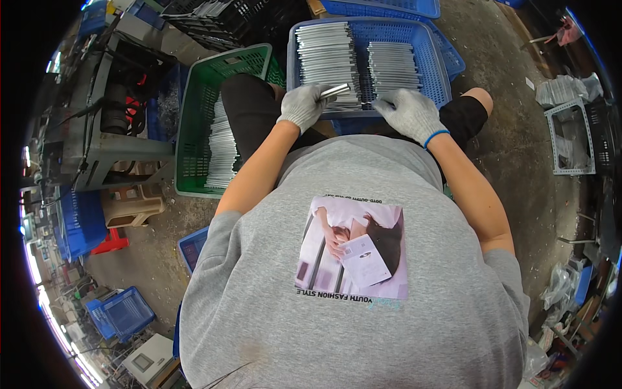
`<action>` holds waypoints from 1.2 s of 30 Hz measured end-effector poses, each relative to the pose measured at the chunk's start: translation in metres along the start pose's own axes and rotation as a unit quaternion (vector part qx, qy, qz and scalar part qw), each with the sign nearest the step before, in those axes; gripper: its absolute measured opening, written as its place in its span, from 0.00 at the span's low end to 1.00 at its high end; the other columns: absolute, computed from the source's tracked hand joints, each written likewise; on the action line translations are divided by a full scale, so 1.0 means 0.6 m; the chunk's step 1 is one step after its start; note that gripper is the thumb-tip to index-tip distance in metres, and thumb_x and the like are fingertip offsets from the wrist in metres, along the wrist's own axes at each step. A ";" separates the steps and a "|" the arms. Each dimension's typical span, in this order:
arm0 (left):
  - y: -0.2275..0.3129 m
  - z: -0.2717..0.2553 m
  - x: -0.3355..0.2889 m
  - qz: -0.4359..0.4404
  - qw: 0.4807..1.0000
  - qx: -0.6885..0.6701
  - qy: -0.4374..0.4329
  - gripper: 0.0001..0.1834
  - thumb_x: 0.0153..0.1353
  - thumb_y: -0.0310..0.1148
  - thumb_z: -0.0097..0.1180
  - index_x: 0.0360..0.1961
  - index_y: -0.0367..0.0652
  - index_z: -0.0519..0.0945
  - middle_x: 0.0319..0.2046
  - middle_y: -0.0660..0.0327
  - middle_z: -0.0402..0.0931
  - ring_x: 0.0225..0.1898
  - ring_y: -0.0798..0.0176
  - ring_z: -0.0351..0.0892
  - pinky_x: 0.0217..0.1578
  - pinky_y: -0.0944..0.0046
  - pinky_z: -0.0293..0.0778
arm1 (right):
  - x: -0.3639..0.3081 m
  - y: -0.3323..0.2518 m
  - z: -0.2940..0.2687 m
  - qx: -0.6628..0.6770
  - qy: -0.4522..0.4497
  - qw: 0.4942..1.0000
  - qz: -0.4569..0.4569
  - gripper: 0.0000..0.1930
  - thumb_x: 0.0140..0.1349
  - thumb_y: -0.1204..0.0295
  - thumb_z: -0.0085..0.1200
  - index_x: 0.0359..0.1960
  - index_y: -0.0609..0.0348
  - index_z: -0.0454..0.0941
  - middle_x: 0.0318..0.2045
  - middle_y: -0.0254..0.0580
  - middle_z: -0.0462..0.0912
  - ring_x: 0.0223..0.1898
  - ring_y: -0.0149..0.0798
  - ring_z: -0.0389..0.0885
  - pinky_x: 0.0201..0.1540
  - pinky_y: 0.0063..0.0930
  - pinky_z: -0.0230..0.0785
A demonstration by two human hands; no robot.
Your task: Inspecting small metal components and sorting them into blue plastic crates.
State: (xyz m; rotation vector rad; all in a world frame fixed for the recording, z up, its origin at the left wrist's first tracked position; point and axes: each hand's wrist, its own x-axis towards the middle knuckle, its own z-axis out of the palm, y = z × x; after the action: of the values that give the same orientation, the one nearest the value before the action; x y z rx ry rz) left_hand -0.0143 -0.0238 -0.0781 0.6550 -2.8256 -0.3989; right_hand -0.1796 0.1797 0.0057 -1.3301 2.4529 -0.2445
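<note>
My left hand (303, 107), in a pale knit work glove, is closed round a shiny metal tube (335, 91) that sticks out to the right. My right hand (411, 113), gloved the same way with a blue cuff edge, has its fingers drawn together just right of the tube. What those fingertips hold, if anything, is too small to make out. Both hands are over the near side of a blue plastic crate (442, 78). Inside it, slim metal tubes lie in two stacks, a taller left stack (324, 55) and a shorter right stack (392, 67).
Left of my knee stands a green crate (183, 149) with more metal tubes (221, 146). Beyond it is a grey machine frame (97, 139). Black crates (220, 29) and another blue crate (382, 8) stand at the back. A metal-framed stand (573, 137) is far right.
</note>
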 end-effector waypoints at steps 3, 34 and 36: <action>-0.013 0.032 0.023 -0.005 0.997 0.064 -0.036 0.10 0.66 0.37 0.59 0.46 0.54 0.88 0.28 0.61 0.86 0.26 0.53 0.82 0.29 0.56 0.75 | -0.002 0.009 0.018 -0.013 0.018 1.000 -0.002 0.20 0.70 0.50 0.52 0.41 0.51 0.89 0.30 0.42 0.90 0.32 0.48 0.89 0.36 0.40 0.81; 0.023 -0.080 -0.046 0.090 0.978 -0.186 -0.010 0.10 0.64 0.34 0.64 0.46 0.49 0.89 0.33 0.65 0.90 0.26 0.57 0.84 0.28 0.61 0.76 | -0.041 -0.046 -0.059 -0.017 0.038 0.996 -0.073 0.17 0.68 0.53 0.54 0.38 0.50 0.89 0.31 0.41 0.90 0.30 0.47 0.87 0.33 0.40 0.75; 0.026 -0.080 -0.047 0.100 0.980 -0.174 0.002 0.10 0.63 0.34 0.65 0.45 0.49 0.89 0.33 0.65 0.90 0.26 0.57 0.84 0.28 0.61 0.76 | -0.041 -0.048 -0.061 -0.018 0.047 0.996 -0.072 0.17 0.68 0.53 0.54 0.37 0.50 0.89 0.30 0.41 0.90 0.30 0.47 0.87 0.33 0.40 0.75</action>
State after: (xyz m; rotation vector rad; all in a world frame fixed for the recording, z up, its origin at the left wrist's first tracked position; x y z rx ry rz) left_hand 0.0172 -0.0078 -0.0321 0.2975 -2.6829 -0.8260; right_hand -0.1581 0.1842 0.0538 -1.5472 2.4494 -0.3069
